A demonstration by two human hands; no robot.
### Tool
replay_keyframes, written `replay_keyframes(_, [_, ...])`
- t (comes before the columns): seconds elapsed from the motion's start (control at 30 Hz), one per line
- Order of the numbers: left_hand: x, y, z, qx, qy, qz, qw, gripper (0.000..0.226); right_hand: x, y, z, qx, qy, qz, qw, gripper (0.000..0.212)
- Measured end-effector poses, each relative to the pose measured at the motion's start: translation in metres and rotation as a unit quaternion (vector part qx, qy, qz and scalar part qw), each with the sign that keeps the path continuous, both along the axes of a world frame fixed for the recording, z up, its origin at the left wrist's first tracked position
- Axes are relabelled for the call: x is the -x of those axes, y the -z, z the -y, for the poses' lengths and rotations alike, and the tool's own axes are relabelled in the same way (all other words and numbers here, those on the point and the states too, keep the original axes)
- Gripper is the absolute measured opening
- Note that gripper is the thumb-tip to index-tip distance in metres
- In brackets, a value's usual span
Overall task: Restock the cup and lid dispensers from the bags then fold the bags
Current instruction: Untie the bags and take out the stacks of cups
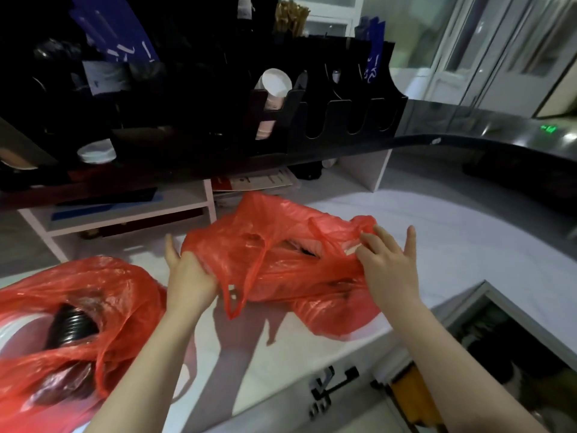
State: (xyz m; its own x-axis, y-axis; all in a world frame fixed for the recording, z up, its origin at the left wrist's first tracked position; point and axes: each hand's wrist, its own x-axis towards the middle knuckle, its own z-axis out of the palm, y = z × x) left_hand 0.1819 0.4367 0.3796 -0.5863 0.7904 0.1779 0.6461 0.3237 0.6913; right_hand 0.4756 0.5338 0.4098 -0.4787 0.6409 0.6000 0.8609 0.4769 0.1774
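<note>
On the white table point(437, 245), the left hand point(190, 276) grips the left edge of the centre bag point(281, 264). The right hand point(390, 264) lies with fingers straight and spread against the bag's rim, so the mouth is held apart. Something dark shows inside. A second bag point(93, 295), at left, holds a stack of black lids point(71, 323). The dispenser rack point(312, 120) above shows one stack of cups point(274, 85); the neighbouring slots look unfilled. Judgement: restocking is at an early stage, both bags are loaded, and no folding has begun.
</note>
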Motion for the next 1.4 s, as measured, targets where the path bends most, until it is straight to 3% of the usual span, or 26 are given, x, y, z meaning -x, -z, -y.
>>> replay_keyframes(0.07, [-0.004,-0.006,0.014,-0.029,-0.012,-0.054,0.998,0.006,0.001,0.003,0.006,0.000,-0.006,-0.012,1.000,0.028])
replay_keyframes(0.13, [-0.009,-0.014,0.024,-0.058,-0.014,-0.123,0.991,0.017,0.010,0.005,0.019,0.021,-0.042,-0.019,0.999,0.043])
replay_keyframes(0.23, [-0.016,-0.020,0.026,-0.096,0.084,-0.276,0.953,0.023,0.027,0.012,0.040,0.106,-0.120,0.016,0.987,0.065])
replay_keyframes(0.3, [-0.017,-0.021,0.021,-0.072,0.174,-0.382,0.905,0.043,0.030,0.016,0.048,0.165,-0.152,0.059,0.973,0.061])
replay_keyframes(0.37, [-0.017,-0.023,0.011,-0.018,0.222,-0.454,0.863,0.064,0.027,0.018,0.052,0.203,-0.157,0.070,0.964,0.041])
replay_keyframes(0.43, [-0.016,-0.027,0.001,0.033,0.254,-0.494,0.831,0.047,0.021,0.020,0.057,0.208,-0.148,0.057,0.965,0.045])
replay_keyframes(0.5, [-0.011,-0.025,-0.012,0.071,0.284,-0.487,0.823,0.031,0.012,0.025,0.060,0.182,-0.146,0.017,0.972,0.048])
replay_keyframes(0.6, [0.000,-0.007,-0.026,0.156,0.313,-0.458,0.817,0.037,0.000,0.024,0.059,0.122,-0.071,-0.025,0.990,0.047])
replay_keyframes(0.7, [-0.002,0.008,-0.030,0.199,0.293,-0.399,0.846,0.048,-0.011,0.027,0.060,0.073,0.019,-0.047,0.996,0.013])
replay_keyframes(0.73, [-0.004,0.013,-0.030,0.216,0.279,-0.380,0.855,0.055,-0.015,0.029,0.059,0.073,0.053,-0.061,0.994,0.013])
replay_keyframes(0.83, [-0.011,0.024,-0.032,0.252,0.246,-0.387,0.852,0.078,-0.025,0.035,0.053,0.104,0.123,-0.066,0.985,0.048])
replay_keyframes(0.93, [-0.017,0.024,-0.038,0.239,0.215,-0.397,0.860,0.089,-0.024,0.042,0.042,0.137,0.152,-0.058,0.977,0.066])
replay_keyframes(1.03, [-0.018,0.026,-0.042,0.249,0.190,-0.385,0.868,0.093,-0.027,0.049,0.021,0.192,0.184,-0.052,0.963,0.075])
replay_keyframes(1.17, [-0.012,0.033,-0.042,0.305,0.145,-0.330,0.882,0.096,-0.032,0.048,-0.022,0.182,0.188,-0.038,0.964,0.082])
replay_keyframes(1.4, [-0.024,0.038,-0.073,0.309,0.095,-0.237,0.916,0.091,-0.037,0.046,-0.110,0.181,0.157,0.011,0.971,0.084])
